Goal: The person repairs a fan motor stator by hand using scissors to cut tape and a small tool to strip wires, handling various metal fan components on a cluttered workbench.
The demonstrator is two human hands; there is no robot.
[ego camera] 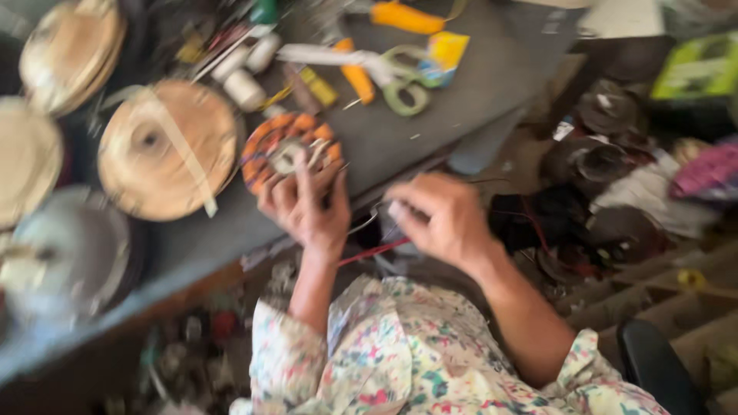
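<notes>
Orange-wound coil stator lies on the grey bench, left hand gripping its near edge. Right hand curls loosely around wires; whether clenched, I cannot tell. Wooden spools and scissors crowd nearby.

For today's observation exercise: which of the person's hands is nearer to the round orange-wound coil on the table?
Left. The left hand touches the orange coil's lower edge with its fingers. The right hand is off to the right, apart from it.

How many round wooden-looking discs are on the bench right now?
3: one large disc left of the orange coil, one at the top-left corner, one at the left edge. Blur may hide more.
</notes>
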